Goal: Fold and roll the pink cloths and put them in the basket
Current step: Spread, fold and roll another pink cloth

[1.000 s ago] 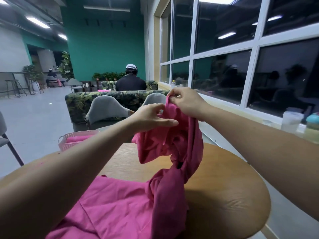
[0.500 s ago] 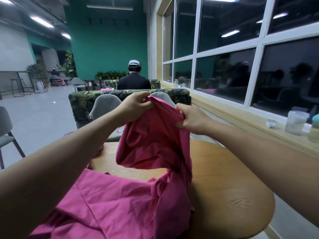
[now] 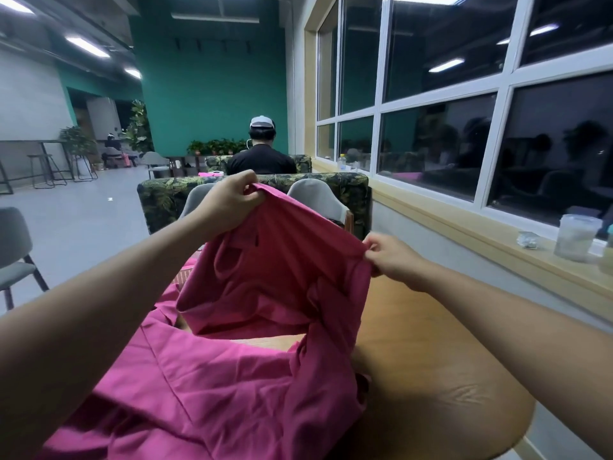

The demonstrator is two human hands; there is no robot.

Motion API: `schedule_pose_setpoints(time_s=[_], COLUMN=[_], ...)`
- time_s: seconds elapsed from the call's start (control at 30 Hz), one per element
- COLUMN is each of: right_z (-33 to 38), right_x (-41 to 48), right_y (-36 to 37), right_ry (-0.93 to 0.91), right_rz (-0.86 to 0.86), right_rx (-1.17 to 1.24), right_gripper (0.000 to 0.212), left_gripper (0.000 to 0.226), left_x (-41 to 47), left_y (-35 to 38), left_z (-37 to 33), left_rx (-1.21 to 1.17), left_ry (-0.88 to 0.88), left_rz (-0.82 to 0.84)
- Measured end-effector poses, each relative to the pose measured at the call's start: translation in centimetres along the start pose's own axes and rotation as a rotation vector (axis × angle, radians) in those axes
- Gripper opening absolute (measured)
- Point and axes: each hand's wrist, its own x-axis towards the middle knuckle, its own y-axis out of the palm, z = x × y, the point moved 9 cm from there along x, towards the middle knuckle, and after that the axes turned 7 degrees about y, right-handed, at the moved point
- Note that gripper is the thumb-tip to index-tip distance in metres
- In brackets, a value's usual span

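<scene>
L hand (image 3: 229,200), R hand (image 3: 391,257) pinch pink cloth (image 3: 275,273); basket (image 3: 185,273) mostly hidden.

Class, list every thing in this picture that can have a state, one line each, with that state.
Cloth: unfolded, top edge lifted, rest lying on the table.
Left hand: grips the cloth's top edge.
Right hand: pinches the same edge, lower down.
Basket: mostly hidden behind the cloth; contents unseen.
Table: partly covered by the cloth.
Cup: upright on the sill.
</scene>
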Motion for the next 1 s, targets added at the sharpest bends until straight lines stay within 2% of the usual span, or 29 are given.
schedule_pose_setpoints(time_s=[0.13, 0.23, 0.3, 0.37, 0.47, 0.5, 0.57, 0.63, 0.7, 0.73, 0.77, 0.8, 0.83, 0.9, 0.93, 1.0], right_z=[4.0, 7.9, 9.5, 10.6, 10.8, 10.6, 10.2, 9.8, 8.5, 8.0, 7.8, 7.9, 8.2, 8.6, 8.8, 8.6], right_x=[0.8, 1.5, 1.4, 1.0, 0.7, 0.5, 0.1, -0.6, -1.6, -1.8, -1.3, -0.3, 0.8, 2.2, 2.3, 2.8], right_y=[-3.7, -8.7, -11.2, -11.5, -10.0, -9.8, -9.4, -8.1, -6.4, -6.1, -6.6, -7.9, -10.1, -14.5, -15.3, -14.7], right_ry=[-0.008, -0.123, -0.191, -0.241, -0.278, -0.274, -0.252, -0.189, -0.106, -0.096, -0.109, -0.130, -0.151, -0.167, -0.164, -0.135], right_rz=[-0.057, -0.262, -0.393, -0.410, -0.321, -0.286, -0.143, 0.070, 0.273, 0.316, 0.282, 0.164, -0.020, -0.338, -0.383, -0.352], right_rx=[0.252, 0.344, 0.383, 0.274, -0.084, -0.134, -0.082, -0.075, -0.202, -0.302, -0.403, -0.453, -0.420, -0.151, -0.020, 0.092], right_gripper=[0.023, 0.029, 0.026, 0.021, 0.021, 0.024, 0.041, 0.046, 0.033, 0.026, 0.018, 0.010, 0.005, 0.008, 0.014, 0.023], left_gripper=[0.018, 0.019, 0.035, 0.052, 0.073, 0.076, 0.078, 0.062, 0.035, 0.023, 0.012, 0.006, 0.008, 0.013, 0.011, 0.011], left_x=[1.1, 1.8, 1.9, 1.6, 0.7, 0.5, 0.1, -0.3, -0.6, -0.6, -0.6, -0.4, -0.2, 0.5, 0.9, 1.4], left_y=[-2.2, -3.1, -3.3, -2.9, -1.8, -1.8, -1.9, -2.7, -3.3, -3.4, -3.6, -3.7, -3.9, -4.5, -4.6, -4.3], left_z=[0.4, 0.5, 0.4, 0.1, 0.6, 1.1, 1.9, 2.5, 2.9, 2.9, 2.9, 3.0, 3.1, 3.3, 3.4, 3.3], left_rx=[0.029, 0.008, 0.006, -0.029, 0.108, 0.202, 0.279, 0.248, 0.239, 0.247, 0.281, 0.326, 0.364, 0.376, 0.380, 0.391], left_ry=[-0.020, -0.031, -0.022, -0.006, -0.013, -0.019, 0.010, 0.036, 0.049, 0.057, 0.063, 0.068, 0.066, 0.067, 0.067, 0.072], left_rz=[-0.073, -0.107, -0.115, -0.061, 0.090, 0.125, 0.155, 0.113, 0.058, 0.044, 0.035, 0.026, 0.011, -0.029, -0.045, -0.065])
